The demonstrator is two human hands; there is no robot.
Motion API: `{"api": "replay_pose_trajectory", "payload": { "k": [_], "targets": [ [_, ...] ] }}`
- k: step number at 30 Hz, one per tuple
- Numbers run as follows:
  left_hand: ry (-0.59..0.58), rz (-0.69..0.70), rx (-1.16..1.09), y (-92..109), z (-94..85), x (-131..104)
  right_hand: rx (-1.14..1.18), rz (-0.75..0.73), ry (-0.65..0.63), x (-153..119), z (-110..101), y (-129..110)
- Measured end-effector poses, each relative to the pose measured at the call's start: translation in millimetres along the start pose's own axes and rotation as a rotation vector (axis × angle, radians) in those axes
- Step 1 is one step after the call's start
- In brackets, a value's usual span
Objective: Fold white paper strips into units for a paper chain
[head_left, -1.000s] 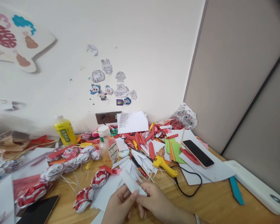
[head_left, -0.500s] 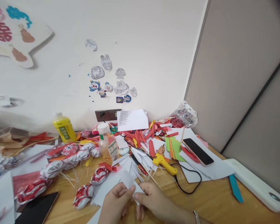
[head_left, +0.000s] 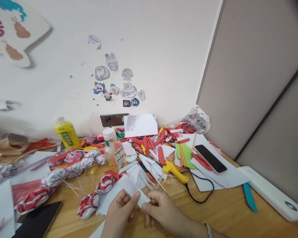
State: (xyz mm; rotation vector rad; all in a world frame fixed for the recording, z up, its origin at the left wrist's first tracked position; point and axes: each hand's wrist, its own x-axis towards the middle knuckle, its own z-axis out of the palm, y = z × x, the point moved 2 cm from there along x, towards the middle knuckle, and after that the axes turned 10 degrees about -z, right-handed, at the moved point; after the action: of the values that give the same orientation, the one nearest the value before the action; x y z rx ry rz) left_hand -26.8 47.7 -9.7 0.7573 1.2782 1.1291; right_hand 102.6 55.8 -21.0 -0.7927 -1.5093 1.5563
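A small piece of white paper (head_left: 142, 199) is pinched between my two hands near the front of the table. My left hand (head_left: 123, 206) grips its left side, thumb on top and fingers curled beneath. At the right corner, my right hand (head_left: 161, 208) holds it between thumb and bent fingers. Behind the hands lie white paper sheets (head_left: 108, 200), and to their left are red-and-white twisted paper pieces (head_left: 88, 205). A yellow glue gun (head_left: 175, 172) with a black cord rests beyond my right hand.
A yellow-liquid bottle (head_left: 67, 134) and a clear jar (head_left: 113, 148) stand toward the wall. Red paper scraps (head_left: 149, 144) heap along the back. Right of the glue gun are a phone (head_left: 210, 158), a blue strip (head_left: 249, 197) and a long white device (head_left: 273, 195). A black tablet (head_left: 37, 221) lies front left.
My hands have tilted the white paper so more of its face shows, and the left hand has shifted slightly left. The whole view has moved a little. Both hands keep hold of the paper.
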Motion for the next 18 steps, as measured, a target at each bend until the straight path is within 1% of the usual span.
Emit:
{"api": "replay_pose_trajectory", "payload": {
  "k": [3, 7, 12, 14, 18],
  "targets": [
    [0.012, -0.003, 0.007, -0.5, -0.1, -0.7, 0.003, -0.006, -0.004, 0.8, -0.2, 2.2],
    [0.022, -0.017, -0.013, -5.8, -3.8, 3.8, 0.029, -0.029, -0.026, 1.2, 0.2, 2.7],
    [0.025, 0.023, -0.074, -5.2, -5.2, 6.0, 0.047, -0.048, -0.051, -0.1, 1.1, 1.0],
    [0.018, 0.011, -0.088, -3.5, -4.1, 4.8, 0.050, -0.044, -0.048, -0.2, 1.4, 0.9],
    [0.044, 0.000, -0.094, -5.2, -4.3, 4.6, 0.039, -0.047, -0.031, 0.0, 1.6, -0.1]
  ]
}}
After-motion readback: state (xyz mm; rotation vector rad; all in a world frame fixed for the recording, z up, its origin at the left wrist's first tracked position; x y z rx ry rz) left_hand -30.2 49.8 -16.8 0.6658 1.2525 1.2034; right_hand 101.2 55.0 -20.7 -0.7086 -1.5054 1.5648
